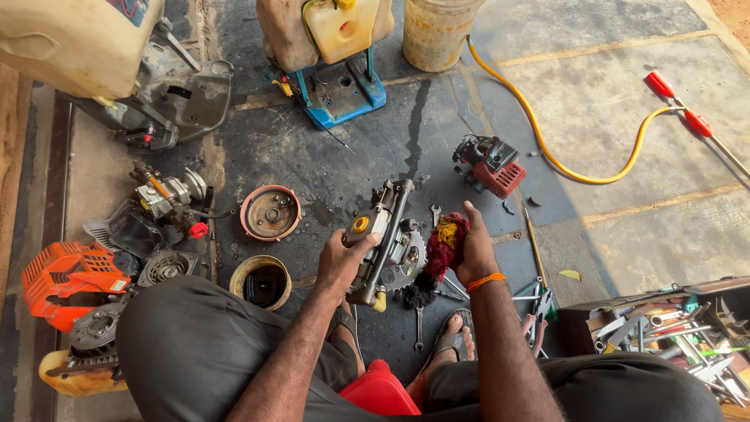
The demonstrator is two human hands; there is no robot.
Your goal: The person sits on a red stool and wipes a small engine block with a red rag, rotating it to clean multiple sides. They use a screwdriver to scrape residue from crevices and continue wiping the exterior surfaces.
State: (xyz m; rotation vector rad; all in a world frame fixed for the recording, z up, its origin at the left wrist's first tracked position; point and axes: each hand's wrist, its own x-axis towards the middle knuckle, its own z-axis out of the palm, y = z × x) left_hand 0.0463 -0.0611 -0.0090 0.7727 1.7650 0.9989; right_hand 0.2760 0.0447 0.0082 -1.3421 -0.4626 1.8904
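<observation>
My left hand (337,262) grips a grey metal pump assembly (380,238) with a yellow cap and a toothed gear wheel on its side, holding it above the oily floor. My right hand (473,250), with an orange band on the wrist, is closed on a red, yellow and dark rag (439,254) pressed against the pump's right side. Both forearms reach out over my knees. I sit on a low red stool (380,391), feet in sandals.
Wrenches (419,324) lie under the pump. A round red cover (270,212) and a tin of dark oil (262,283) sit left, beside orange engine parts (66,277). A small red engine (491,164), yellow hose (547,148) and an open toolbox (672,328) are right.
</observation>
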